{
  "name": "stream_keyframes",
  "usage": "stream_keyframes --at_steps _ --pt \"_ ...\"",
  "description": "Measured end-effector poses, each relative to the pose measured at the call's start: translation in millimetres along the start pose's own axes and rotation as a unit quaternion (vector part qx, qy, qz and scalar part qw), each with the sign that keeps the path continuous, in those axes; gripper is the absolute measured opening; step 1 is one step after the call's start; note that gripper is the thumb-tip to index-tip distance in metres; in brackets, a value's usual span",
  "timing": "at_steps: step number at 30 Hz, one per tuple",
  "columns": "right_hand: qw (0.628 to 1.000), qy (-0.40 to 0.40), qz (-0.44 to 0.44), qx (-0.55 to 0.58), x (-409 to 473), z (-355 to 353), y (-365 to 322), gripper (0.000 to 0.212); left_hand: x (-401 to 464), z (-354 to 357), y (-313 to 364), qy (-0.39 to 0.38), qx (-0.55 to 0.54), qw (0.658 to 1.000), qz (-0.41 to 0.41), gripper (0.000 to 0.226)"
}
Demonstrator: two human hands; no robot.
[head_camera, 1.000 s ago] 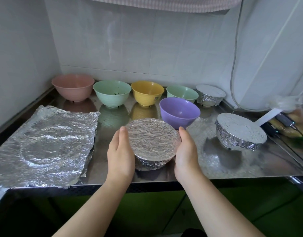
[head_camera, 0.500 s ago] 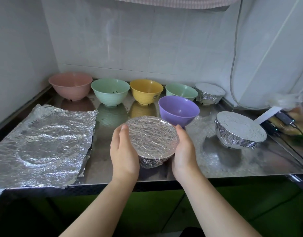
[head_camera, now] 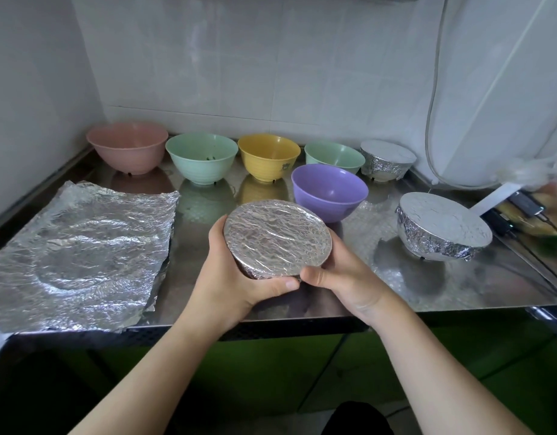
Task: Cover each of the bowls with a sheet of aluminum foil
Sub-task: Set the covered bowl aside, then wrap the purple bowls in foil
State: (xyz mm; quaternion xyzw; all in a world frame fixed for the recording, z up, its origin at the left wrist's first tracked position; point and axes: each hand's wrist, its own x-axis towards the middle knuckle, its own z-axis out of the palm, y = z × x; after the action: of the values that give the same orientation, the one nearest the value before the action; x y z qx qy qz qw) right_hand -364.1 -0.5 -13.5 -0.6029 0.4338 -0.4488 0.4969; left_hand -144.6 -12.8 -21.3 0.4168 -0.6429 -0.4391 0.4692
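Foil-wrapped round bowl (head_camera: 277,240), resting on the steel counter (head_camera: 427,287) a second ago, is now lifted and tilted toward the person, left hand (head_camera: 236,277) and right hand (head_camera: 340,274) clasping its sides, suggesting this cover is finished and being moved aside.

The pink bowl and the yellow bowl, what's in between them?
A light green bowl sits between the pink bowl and the yellow bowl, in the back row by the wall. The head view shows it uncovered.
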Motion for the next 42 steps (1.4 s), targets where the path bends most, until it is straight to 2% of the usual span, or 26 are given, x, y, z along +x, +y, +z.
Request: stream_keyframes --at_steps 6,12,13,15,16,17,19,22,24,25,27,32,35,37,39,42 --pt "0.998 0.024 -0.008 -0.054 -2 -1 -3 0.11 0 -4 0 0.007 0.031 0.999 -0.003 0.124" --pt "0.997 0.009 -0.005 -0.081 -6 -8 -3 0.1 -3 -12 3 -0.021 0.047 0.999 -0.001 0.109" --pt "0.997 0.003 -0.008 -0.073 -7 -9 -4 0.1 -4 -13 2 -0.012 0.052 0.999 -0.003 0.112" --pt "0.999 -0.015 -0.019 -0.04 -11 -10 -8 0.096 -5 -14 3 0.018 0.081 0.996 -0.022 0.138" --pt "0.999 -0.018 -0.02 -0.021 -13 -9 -9 0.091 -6 -15 6 0.031 0.093 0.995 -0.037 0.152" --pt "1.0 -0.009 -0.021 0.001 -15 -8 -10 0.082 -8 -16 10 0.042 0.094 0.994 -0.047 0.155" --pt "0.996 0.067 -0.014 0.053 -16 -7 -11 0.064 -13 -19 20 0.069 0.075 0.994 -0.049 0.132" --pt "0.975 0.212 0.001 0.059 -15 -8 -15 0.043 -18 -20 32 0.115 0.036 0.99 -0.07 0.061" --pt "0.977 0.21 0.0 0.034 -16 -6 -20 0.026 -16 -18 38 0.124 0.045 0.988 -0.084 0.024" --pt "0.98 0.198 0.001 0.024 -17 -3 -22 0.027 -16 -16 42 0.122 0.049 0.988 -0.086 0.014" --pt "0.98 0.196 -0.002 0.019 -18 3 -26 0.028 -17 -11 51 0.128 0.023 0.987 -0.095 0.008" --pt "0.975 0.219 0.006 0.035 -23 9 -41 0.027 -17 -3 69 0.126 -0.067 0.983 -0.115 0.027" --pt "0.968 0.246 -0.006 0.053 -25 6 -59 0.025 -12 0 86 0.127 -0.094 0.981 -0.11 0.023" --pt "0.956 0.286 -0.019 0.056 -24 -6 -73 0.014 -2 5 104 0.124 -0.108 0.981 -0.098 0.02" --pt "0.951 0.304 -0.052 0.027 -22 -26 -92 0.019 15 16 126 0.117 -0.115 0.982 -0.093 0.02" --pt "0.94 0.333 -0.08 0.006 -15 -65 -121 0.028 49 43 156 0.06 -0.132 0.986 -0.082 0.022"
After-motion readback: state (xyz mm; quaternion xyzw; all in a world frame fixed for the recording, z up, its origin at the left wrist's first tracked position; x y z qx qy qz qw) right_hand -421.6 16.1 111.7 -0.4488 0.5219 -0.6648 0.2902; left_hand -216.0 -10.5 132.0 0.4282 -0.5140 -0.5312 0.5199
